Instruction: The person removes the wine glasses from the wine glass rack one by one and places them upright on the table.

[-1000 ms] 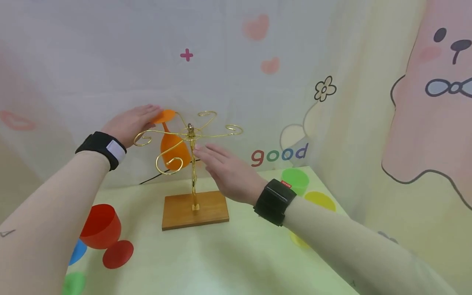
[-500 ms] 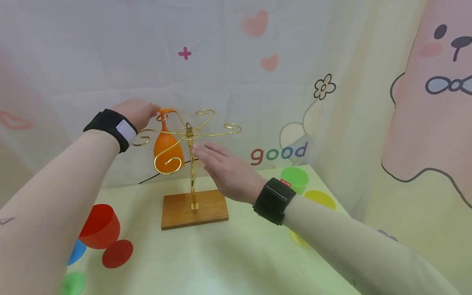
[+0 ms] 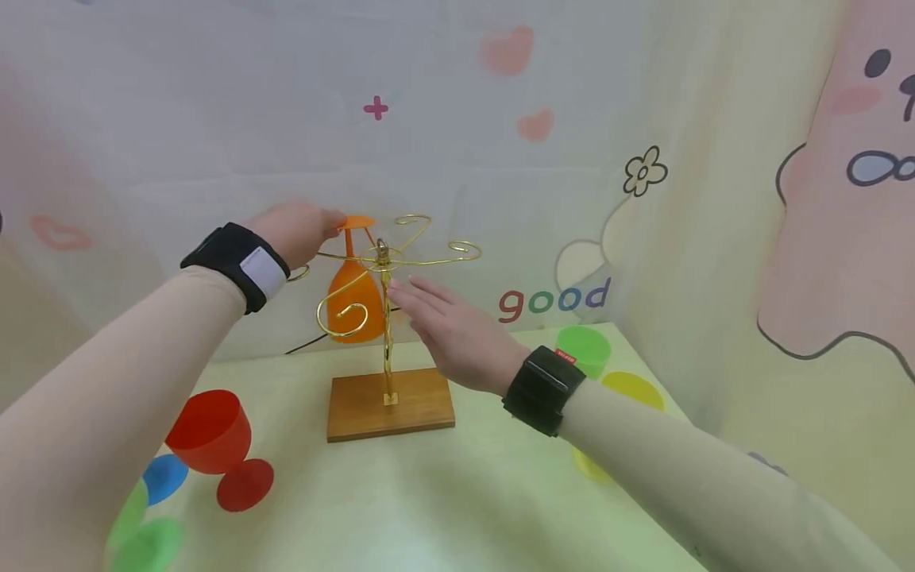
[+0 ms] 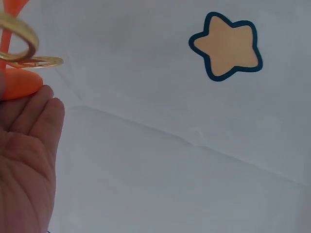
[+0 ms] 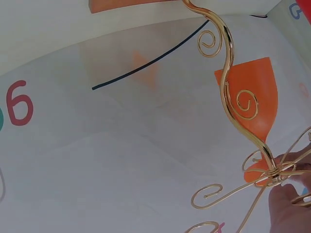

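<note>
An orange plastic goblet (image 3: pixel 368 298) hangs upside down at a gold wire glass rack (image 3: pixel 388 345), its bowl behind the rack's front arm. The left hand (image 3: pixel 296 230) pinches the rim of its round foot; in the left wrist view the foot (image 4: pixel 22 83) rests against the fingers, close to a gold curl. From the right wrist view, the goblet's bowl (image 5: pixel 265 92) shows beyond the twisted pole. Whether the stem sits inside a curl cannot be told. The right hand (image 3: pixel 465 338) is held with straight fingers beside the pole, holding nothing; its fingertips are near or touching it.
The rack stands on a wooden base (image 3: pixel 357 409). A red goblet (image 3: pixel 214 433) lies at left, near a blue foot (image 3: pixel 164 477) and green pieces (image 3: pixel 150 544). Green (image 3: pixel 584 348) and yellow (image 3: pixel 636 388) cups are at right, partly behind the right arm. A printed curtain (image 3: pixel 443 103) hangs behind.
The left hand has moved right and the tilted goblet has swung to near vertical, its foot now level above the rack's arms. The right hand keeps its place by the pole. The view shifts slightly.
</note>
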Demonstrator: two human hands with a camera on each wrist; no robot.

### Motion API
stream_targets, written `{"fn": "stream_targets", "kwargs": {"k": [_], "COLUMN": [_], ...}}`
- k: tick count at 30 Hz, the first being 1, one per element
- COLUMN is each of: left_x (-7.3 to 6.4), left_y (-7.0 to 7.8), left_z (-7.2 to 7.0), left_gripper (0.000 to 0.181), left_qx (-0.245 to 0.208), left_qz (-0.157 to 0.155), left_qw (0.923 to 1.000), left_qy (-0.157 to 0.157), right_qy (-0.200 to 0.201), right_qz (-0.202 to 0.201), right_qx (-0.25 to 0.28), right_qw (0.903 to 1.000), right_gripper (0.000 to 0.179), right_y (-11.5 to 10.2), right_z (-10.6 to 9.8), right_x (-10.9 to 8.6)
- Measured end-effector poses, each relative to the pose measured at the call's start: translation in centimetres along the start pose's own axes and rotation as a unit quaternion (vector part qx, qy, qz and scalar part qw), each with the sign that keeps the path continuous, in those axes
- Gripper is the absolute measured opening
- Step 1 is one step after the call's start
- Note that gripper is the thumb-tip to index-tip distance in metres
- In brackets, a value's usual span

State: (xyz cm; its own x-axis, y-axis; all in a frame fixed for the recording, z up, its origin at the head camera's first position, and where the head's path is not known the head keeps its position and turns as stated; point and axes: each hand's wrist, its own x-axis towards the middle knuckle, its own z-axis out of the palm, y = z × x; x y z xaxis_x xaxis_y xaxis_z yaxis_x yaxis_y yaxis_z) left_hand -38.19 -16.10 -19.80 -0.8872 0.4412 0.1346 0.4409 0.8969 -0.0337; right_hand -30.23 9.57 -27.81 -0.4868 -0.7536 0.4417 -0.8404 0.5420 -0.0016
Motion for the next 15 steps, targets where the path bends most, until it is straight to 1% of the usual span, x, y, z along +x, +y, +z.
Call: {"fn": "stream_targets", "kwargs": {"k": [1, 2, 5, 8, 10, 12, 15], "left_x": [-0.4, -0.9, -2.1, -3.1, -3.9, -4.7, -6.1], "left_y": [0.1, 0.1, 0.0, -0.8, -1.5, -2.3, -3.2], "left_z": [0.0, 0.1, 0.3, 0.8, 1.1, 1.4, 1.9], "left_gripper": [0.016, 0.014, 0.017, 0.032, 0.03, 0.027, 0.017], "left_qx": [-0.002, -0.005, -0.018, -0.026, -0.023, -0.018, -0.011], "left_qz": [0.01, 0.014, 0.014, 0.019, 0.024, 0.017, -0.014], "left_qw": [0.9999, 0.9998, 0.9996, 0.9988, 0.9977, 0.9971, 0.9968], "left_qy": [0.008, 0.013, 0.019, 0.037, 0.06, 0.072, 0.078], "right_qy": [0.0, -0.001, 0.003, 0.015, 0.023, 0.028, 0.03], "right_qz": [0.002, 0.004, 0.007, 0.0, -0.006, -0.012, -0.017], "right_qx": [0.002, 0.004, 0.014, 0.018, 0.017, 0.016, 0.016], "right_qw": [1.0, 1.0, 0.9999, 0.9997, 0.9996, 0.9994, 0.9993], "right_gripper": [0.05, 0.05, 0.05, 0.049, 0.049, 0.049, 0.05], "right_y": [0.0, 0.0, 0.1, 0.2, 0.2, 0.1, -0.1], "right_z": [-0.1, -0.2, -0.3, -0.3, -0.2, -0.1, 0.0], "right_x": [-0.1, -0.1, -0.2, -0.3, -0.3, -0.2, -0.1]}}
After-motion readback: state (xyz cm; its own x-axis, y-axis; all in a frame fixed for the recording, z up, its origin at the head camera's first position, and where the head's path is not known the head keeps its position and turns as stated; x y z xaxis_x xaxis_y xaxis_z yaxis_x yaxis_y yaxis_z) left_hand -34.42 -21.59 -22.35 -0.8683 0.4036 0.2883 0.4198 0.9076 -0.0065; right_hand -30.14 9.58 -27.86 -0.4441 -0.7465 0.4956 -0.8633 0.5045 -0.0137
